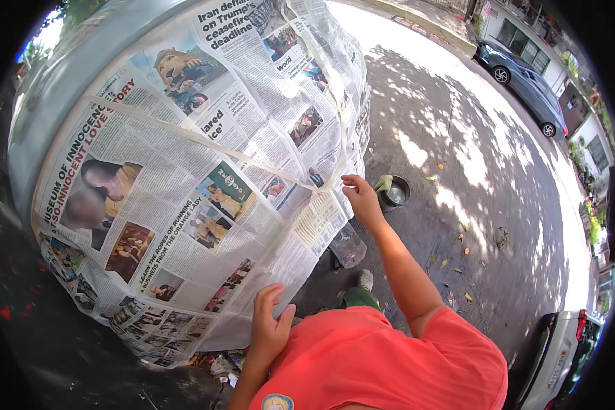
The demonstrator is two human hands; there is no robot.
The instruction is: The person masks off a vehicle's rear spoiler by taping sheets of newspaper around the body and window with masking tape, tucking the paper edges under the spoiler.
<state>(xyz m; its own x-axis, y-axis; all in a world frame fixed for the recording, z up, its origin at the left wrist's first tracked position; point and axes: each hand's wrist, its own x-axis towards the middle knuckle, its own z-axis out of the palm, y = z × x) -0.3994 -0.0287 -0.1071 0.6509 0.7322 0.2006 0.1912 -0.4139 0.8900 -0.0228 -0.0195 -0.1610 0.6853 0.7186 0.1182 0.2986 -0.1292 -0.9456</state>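
Sheets of newspaper (174, 205) cover a large curved surface before me, apparently the body of a vehicle with a pale painted part (118, 31) showing at the upper left. Strips of masking tape (220, 148) cross the sheets and meet near the right edge of the paper. Close by that meeting point is my right hand (361, 200), its fingers bent at the paper's edge; whether they pinch anything is too small to tell. Lower down, my left hand (271, 318) hovers by the near edge of the paper, thumb and fingers apart, holding nothing.
A dark bucket (397, 192) with a pale green cloth (384, 183) on its rim stands on the pavement. Nearer is a clear plastic piece (348, 246). Litter (223, 364) lies below the paper. A blue-grey car (525, 84) and a white vehicle (553, 359) are parked to the right.
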